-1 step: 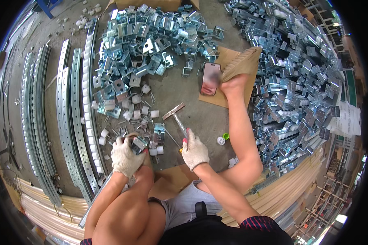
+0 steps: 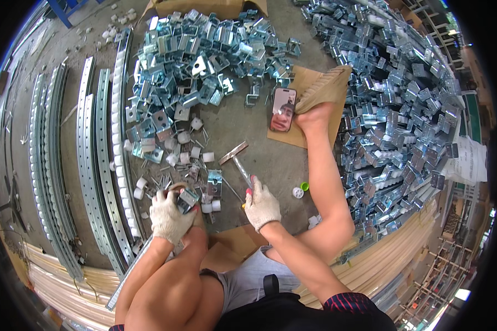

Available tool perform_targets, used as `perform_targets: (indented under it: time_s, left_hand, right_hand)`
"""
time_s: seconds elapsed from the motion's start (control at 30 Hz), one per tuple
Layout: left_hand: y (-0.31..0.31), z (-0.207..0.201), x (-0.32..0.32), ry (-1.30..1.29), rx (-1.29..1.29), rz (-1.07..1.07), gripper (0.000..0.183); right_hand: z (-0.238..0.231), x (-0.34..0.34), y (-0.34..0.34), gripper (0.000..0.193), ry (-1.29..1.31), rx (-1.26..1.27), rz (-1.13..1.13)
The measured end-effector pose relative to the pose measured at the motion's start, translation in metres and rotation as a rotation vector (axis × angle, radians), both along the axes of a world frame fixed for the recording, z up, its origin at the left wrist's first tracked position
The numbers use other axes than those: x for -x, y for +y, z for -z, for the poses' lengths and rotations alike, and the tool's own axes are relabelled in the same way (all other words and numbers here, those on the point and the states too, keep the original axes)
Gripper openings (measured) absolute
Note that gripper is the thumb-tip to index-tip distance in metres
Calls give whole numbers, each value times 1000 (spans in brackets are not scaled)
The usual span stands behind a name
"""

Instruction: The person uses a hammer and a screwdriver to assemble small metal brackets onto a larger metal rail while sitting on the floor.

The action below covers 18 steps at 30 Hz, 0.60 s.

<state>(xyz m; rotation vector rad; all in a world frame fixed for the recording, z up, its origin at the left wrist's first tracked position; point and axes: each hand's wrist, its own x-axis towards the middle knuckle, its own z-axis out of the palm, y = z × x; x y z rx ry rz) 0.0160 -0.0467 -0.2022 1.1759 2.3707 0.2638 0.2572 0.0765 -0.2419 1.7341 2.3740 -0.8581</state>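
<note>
My left hand (image 2: 167,218), in a white knit glove, is closed around a small silvery metal bracket (image 2: 188,199) beside my left foot. Fingers of my gloved right hand (image 2: 263,208) wrap the handle of a hammer (image 2: 241,167), whose rusty head points away from me, low over the floor. A thin rod (image 2: 233,188) lies beside the hammer. Just right of the held bracket is another bracket (image 2: 214,182). White plastic rollers (image 2: 196,152) and several loose metal pins (image 2: 164,180) are scattered ahead of my left hand.
Big heaps of brackets stand ahead (image 2: 196,60) and at right (image 2: 392,121). Long metal rails (image 2: 98,165), some with white rollers, lie at left. By my right foot a phone (image 2: 283,110) rests on cardboard (image 2: 292,139). A green cap (image 2: 305,186) lies near my right leg.
</note>
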Motion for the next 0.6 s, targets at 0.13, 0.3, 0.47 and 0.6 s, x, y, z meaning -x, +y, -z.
perform_targets:
  time_s: [0.13, 0.3, 0.47, 0.6]
  left_hand:
    - [-40, -5, 4, 6, -139, -34, 65]
    - [-134, 20, 20, 62, -183, -52, 79]
    - [-245, 32, 59, -2, 25, -167, 69]
    - [-142, -41, 39, -140, 130, -114, 58]
  right_hand:
    - [12, 14, -1, 51, -79, -105, -120]
    - [-37, 87, -4, 60, 595, -417, -461]
    - [-33, 153, -55, 58, 333, -251, -1037]
    - [-9, 168, -75, 34, 94, -355, -1053]
